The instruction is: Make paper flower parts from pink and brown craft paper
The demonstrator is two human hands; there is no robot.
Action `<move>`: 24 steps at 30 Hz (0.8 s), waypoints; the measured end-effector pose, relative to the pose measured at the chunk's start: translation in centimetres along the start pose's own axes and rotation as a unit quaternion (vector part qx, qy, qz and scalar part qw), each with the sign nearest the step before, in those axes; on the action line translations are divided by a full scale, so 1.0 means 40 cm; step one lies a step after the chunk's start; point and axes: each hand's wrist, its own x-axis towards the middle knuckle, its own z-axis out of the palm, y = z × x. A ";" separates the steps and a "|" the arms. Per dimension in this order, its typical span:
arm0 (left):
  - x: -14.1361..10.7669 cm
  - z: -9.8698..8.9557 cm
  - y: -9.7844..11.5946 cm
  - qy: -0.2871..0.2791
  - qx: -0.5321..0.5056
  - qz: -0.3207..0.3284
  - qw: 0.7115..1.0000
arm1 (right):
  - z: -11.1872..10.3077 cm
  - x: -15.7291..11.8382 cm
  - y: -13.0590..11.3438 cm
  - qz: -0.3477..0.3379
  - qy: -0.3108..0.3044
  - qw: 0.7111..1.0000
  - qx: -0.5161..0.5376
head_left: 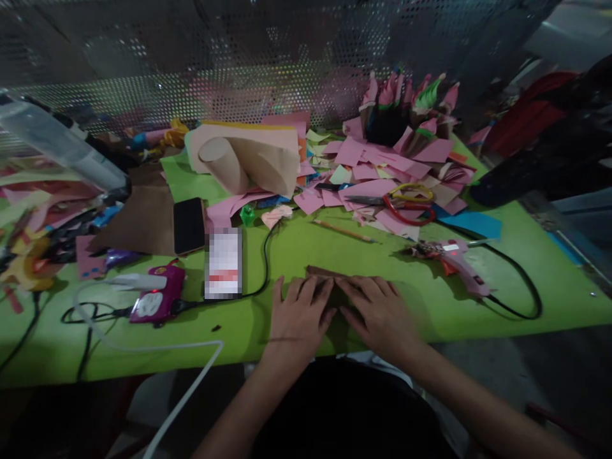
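Note:
A folded piece of brown paper (pixel 321 272) lies on the green tabletop near its front edge, mostly hidden under my fingers. My left hand (pixel 297 312) rests palm down over the paper's left part, fingers stretched forward. From the other side my right hand (pixel 382 311) lies flat on the paper, its fingertips meeting those of the left hand. A pencil (pixel 345 231) lies just beyond both hands. To the right of my right hand is a pink glue gun (pixel 461 264) with a small red light.
Red and yellow-handled scissors (pixel 408 204) lie among pink paper scraps (pixel 368 159). Behind is a beige paper roll (pixel 224 162). On the left are a dark phone (pixel 189 225), a lit phone (pixel 223 264), a magenta power strip (pixel 160 296) and a loose white cable (pixel 182 346).

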 end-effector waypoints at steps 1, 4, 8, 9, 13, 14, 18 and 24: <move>0.000 -0.002 0.001 -0.001 0.001 0.000 1.000 | 0.000 -0.001 0.000 0.000 -0.001 1.000 -0.002; 0.002 -0.005 0.003 -0.002 0.004 0.002 1.000 | -0.002 -0.006 0.001 0.004 -0.006 1.000 0.000; 0.005 -0.005 0.006 0.000 0.005 0.005 1.000 | -0.003 -0.022 0.005 0.015 -0.001 1.000 0.001; 0.006 -0.005 0.006 -0.002 0.005 0.004 1.000 | -0.003 -0.025 0.007 0.018 0.003 1.000 0.001; 0.006 -0.007 0.005 -0.007 0.009 0.004 1.000 | -0.007 -0.033 0.011 0.031 0.008 0.999 -0.001; 0.005 -0.007 0.005 -0.007 0.010 0.005 1.000 | -0.008 -0.033 0.012 0.033 0.005 0.999 -0.003; 0.007 -0.007 0.005 -0.002 0.018 0.010 1.000 | -0.009 -0.033 0.014 0.034 0.003 0.999 -0.004; 0.008 -0.001 0.006 0.002 0.022 0.010 1.000 | -0.002 -0.041 0.016 0.050 0.003 0.999 0.004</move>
